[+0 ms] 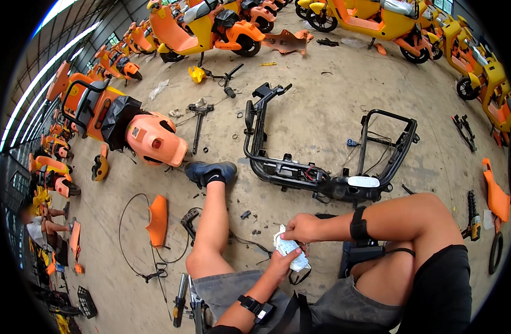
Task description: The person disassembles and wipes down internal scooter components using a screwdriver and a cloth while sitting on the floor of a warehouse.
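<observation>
Between my two hands is a crumpled white packet (289, 248) with a pale bluish print; what is inside it does not show. My left hand (281, 264) grips its lower left side, with the thumb lying across the front. At its upper end, my right hand (301, 229) has its fingers closed on the packet's edge. A dark loop (300, 275) hangs just below the packet. Ahead of my hands, a bare black scooter frame (333, 181) lies on the concrete floor, with wires along it and a white oval label.
An orange scooter (155, 139) lies tipped at the left. Around me are an orange panel (157, 221), a black cable (122, 234), a fork part (199, 128), a shock absorber (471, 206) and a power drill (475, 225). Rows of scooters stand behind; a person (41, 228) sits far left.
</observation>
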`<action>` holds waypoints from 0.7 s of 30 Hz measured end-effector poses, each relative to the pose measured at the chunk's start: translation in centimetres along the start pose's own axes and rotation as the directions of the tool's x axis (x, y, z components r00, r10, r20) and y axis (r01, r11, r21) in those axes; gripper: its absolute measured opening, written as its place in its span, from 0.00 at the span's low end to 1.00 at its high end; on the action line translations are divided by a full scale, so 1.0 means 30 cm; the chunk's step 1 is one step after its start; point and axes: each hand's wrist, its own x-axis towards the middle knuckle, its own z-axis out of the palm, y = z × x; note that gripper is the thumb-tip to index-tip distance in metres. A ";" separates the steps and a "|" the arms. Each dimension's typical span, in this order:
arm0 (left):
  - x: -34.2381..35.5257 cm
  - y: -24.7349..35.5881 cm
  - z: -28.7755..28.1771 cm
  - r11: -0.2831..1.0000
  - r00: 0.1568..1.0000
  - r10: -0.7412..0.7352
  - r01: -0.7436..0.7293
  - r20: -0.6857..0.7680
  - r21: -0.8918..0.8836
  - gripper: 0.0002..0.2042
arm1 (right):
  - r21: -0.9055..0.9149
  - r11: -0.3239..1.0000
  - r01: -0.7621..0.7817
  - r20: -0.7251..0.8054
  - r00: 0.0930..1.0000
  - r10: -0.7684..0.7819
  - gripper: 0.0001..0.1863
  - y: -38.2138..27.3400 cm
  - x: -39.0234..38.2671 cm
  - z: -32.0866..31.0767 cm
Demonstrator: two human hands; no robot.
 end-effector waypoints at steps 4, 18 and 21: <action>-0.002 0.014 -0.001 0.998 0.999 -0.031 0.030 -0.017 -0.051 0.13 | -0.092 0.996 0.019 -0.026 0.999 -0.021 0.23 0.010 0.013 0.003; 0.008 0.017 0.005 0.996 0.999 -0.047 0.045 -0.025 -0.073 0.14 | -0.206 0.978 0.027 -0.077 0.996 -0.044 0.24 0.036 0.001 -0.004; 0.001 0.012 0.007 0.998 0.998 -0.055 0.055 0.006 -0.006 0.13 | -0.268 0.963 0.001 -0.003 1.000 -0.002 0.27 0.025 0.002 0.001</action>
